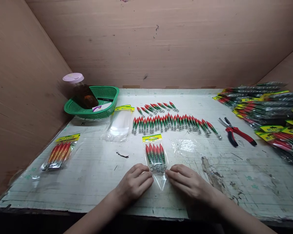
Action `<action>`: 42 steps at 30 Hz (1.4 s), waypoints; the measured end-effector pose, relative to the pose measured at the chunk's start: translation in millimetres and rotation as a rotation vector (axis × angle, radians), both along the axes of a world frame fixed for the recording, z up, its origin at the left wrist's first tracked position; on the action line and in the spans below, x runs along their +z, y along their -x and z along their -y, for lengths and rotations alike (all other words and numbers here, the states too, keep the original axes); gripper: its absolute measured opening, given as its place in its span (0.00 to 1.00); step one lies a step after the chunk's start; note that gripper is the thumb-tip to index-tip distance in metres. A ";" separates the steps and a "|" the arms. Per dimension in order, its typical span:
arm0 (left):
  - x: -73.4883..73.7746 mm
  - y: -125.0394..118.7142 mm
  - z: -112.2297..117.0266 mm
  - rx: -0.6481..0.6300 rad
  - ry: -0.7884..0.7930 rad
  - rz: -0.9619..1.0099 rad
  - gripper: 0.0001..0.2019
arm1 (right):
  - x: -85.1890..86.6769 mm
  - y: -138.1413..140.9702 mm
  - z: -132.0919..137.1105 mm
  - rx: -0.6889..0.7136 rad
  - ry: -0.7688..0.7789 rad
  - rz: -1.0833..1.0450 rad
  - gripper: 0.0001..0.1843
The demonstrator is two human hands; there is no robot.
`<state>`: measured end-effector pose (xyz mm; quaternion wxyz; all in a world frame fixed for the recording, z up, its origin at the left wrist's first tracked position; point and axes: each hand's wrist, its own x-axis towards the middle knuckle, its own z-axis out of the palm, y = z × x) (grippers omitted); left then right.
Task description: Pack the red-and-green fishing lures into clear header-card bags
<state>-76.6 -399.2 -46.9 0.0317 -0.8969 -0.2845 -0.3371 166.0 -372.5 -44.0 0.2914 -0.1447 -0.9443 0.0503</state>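
Note:
A clear plastic bag with a yellow header lies flat in front of me, with several red and green squid lures side by side inside. My left hand is closed at the lower left edge of the bag, fingers curled. At the lower right edge, my right hand is closed the same way, its fingertips by the lure hooks. Between the hands the bag's bottom end narrows to a point. Just beyond lies a long row of loose squid lures, with a shorter row behind it.
Empty header bags lie beside a green basket holding a lidded bottle. A packed bag of orange lures is at left. Red-handled pliers and a heap of packed lures are at right. Wooden panels enclose the table.

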 end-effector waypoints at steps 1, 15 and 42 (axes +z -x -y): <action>0.7 -2.1 2.6 0.049 0.077 0.054 0.09 | -1.2 0.1 0.7 -0.015 0.056 -0.025 0.13; -1.3 -15.6 24.9 0.257 0.240 0.182 0.11 | -12.3 0.2 21.0 -0.145 0.211 -0.153 0.10; -20.6 -47.9 15.5 0.820 0.546 0.173 0.11 | -28.2 50.1 29.3 -1.002 0.551 -0.178 0.09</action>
